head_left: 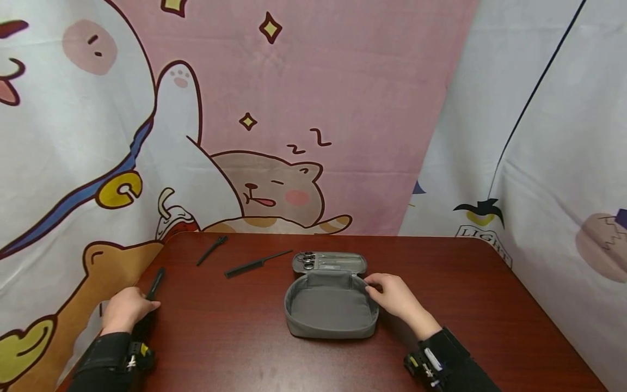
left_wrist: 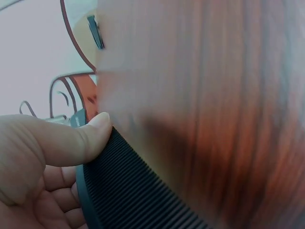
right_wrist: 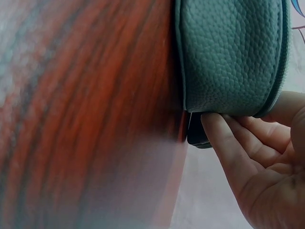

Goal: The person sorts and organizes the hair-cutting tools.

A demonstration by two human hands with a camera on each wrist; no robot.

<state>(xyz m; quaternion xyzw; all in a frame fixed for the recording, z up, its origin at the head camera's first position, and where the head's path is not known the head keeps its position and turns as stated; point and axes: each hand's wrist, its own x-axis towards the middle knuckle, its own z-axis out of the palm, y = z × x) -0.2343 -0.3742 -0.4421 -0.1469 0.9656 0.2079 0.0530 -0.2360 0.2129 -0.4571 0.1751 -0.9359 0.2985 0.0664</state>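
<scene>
At the table's left side, my left hand (head_left: 128, 308) holds a black comb (head_left: 155, 284). In the left wrist view the thumb presses on the comb (left_wrist: 128, 186), and its fine teeth show. My right hand (head_left: 394, 296) pinches the right wall of an open grey zip case (head_left: 333, 328) near its hinge. In the right wrist view the thumb is at the zipped rim of the case (right_wrist: 228, 62) and the fingers are against its outside. Scissors (head_left: 308, 260) and other slim items sit in the case's lid, lying back behind the base.
A black tail comb (head_left: 247, 268) lies left of the case on the brown table (head_left: 220, 343). Farther left is a small dark hair clip or similar slim tool (head_left: 212, 250). A cartoon-printed cloth (head_left: 343, 81) hangs behind the table.
</scene>
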